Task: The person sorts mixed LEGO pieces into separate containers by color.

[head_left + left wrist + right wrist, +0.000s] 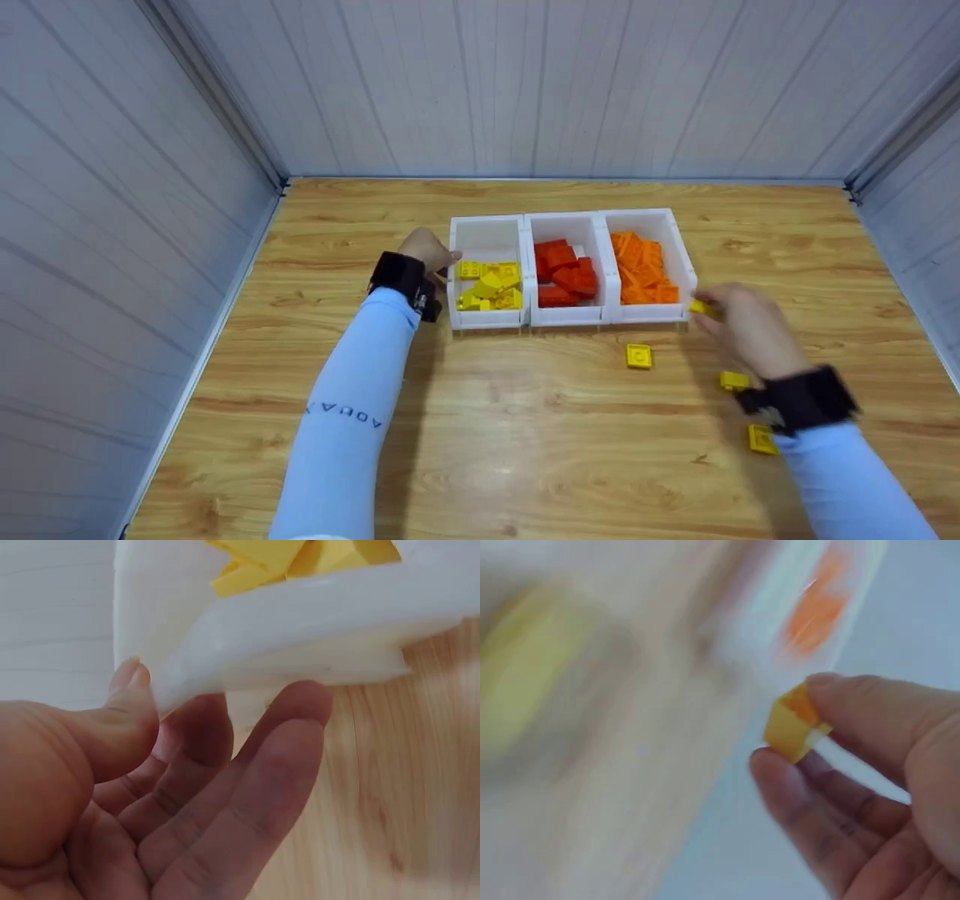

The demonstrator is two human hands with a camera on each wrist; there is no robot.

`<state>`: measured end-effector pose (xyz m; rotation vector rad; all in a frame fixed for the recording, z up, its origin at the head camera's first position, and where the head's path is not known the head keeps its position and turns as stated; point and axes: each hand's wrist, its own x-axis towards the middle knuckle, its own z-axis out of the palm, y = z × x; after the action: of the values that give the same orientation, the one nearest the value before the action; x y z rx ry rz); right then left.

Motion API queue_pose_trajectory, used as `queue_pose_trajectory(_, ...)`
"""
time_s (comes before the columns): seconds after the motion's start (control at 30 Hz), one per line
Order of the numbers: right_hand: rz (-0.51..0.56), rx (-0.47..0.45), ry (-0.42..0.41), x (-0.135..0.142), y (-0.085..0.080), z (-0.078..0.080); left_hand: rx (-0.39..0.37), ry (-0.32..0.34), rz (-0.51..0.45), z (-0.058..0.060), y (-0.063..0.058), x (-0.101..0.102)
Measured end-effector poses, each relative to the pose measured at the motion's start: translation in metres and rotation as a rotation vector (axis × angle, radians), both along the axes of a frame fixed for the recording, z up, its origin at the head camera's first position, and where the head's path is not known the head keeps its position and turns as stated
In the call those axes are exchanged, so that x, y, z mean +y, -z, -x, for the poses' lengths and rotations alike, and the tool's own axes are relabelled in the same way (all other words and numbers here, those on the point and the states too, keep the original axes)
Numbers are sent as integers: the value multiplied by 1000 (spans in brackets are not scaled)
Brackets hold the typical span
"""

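The right hand (pixel 750 330) was at the right of the head frame, just beside the front right corner of the orange bin (pixel 646 262), and it pinched a small yellow brick (pixel 702 307) between the thumb and a fingertip. In the right wrist view the brick (pixel 795 727) sat at the very tips of the fingers (pixel 780 780), with most of its body showing, so the hold looked light and only on two opposite faces. I judge that such a brick is light, hard and stiff plastic with smooth sides, so it will not bend or break, but it may slip or turn if it is pinched only at a corner; the flat opposite sides are the better place to hold. The left hand (pixel 427 247) lay at the left wall of the yellow bin (pixel 487 232), in the middle of the frame. In the left wrist view its fingers (pixel 255 787) were relaxed and nearly straight under and against the bin's edge (pixel 300 630), the thumb touching the wall, holding nothing. Three more yellow bricks (pixel 639 355) lay on the table (pixel 525 450) in the lower right, near the right wrist.
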<state>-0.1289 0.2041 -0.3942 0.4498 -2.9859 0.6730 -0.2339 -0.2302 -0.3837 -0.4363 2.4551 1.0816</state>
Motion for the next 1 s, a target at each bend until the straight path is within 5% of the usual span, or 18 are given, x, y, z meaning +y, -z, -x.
queue_pose_trajectory(0.23,57,98,-330,-135,-8,53,29,92,214,-3,-10,11)
queue_pose_trajectory(0.47,-33,-24,-401,-214,-14,82,54,95,314,-1,-12,24)
queue_pose_trajectory(0.57,-95,-92,-394,-219,-14,86,50,113,310,4,-8,30)
queue_pose_trajectory(0.7,-163,-52,-436,-210,-23,87,71,161,337,8,-4,37)
queue_pose_trajectory(1.0,-253,33,-463,-151,-81,63,69,145,329,11,-1,42)
